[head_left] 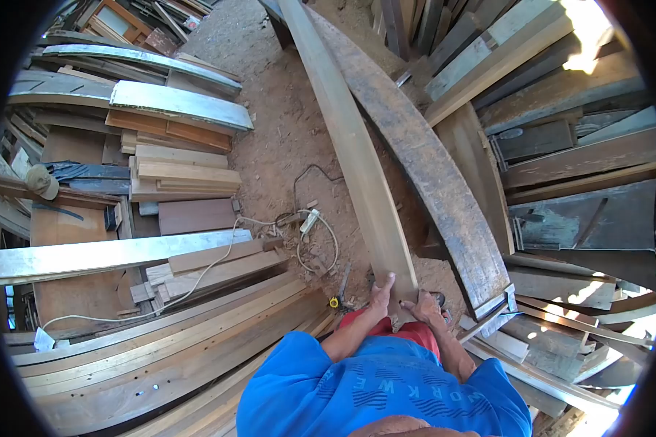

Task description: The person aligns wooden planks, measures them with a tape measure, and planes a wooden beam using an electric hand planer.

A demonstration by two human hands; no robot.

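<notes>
A long pale wooden plank (350, 146) runs away from my body, its near end at my lap and its far end beside a thick, worn beam. My left hand (381, 293) grips the left edge of that near end, thumb on top. On the opposite edge my right hand (425, 307) is closed round the plank, with its fingers partly hidden. The worn wooden beam (437, 175) lies to the right of the plank, apart from my right hand.
A white power strip (309, 221) with a looped cable lies on the dirt floor (259, 138). A yellow tape measure (334, 301) is near my left leg. Stacked boards (186, 171) line the left; more timber (583, 167) leans on the right. A cap (42, 182) sits far left.
</notes>
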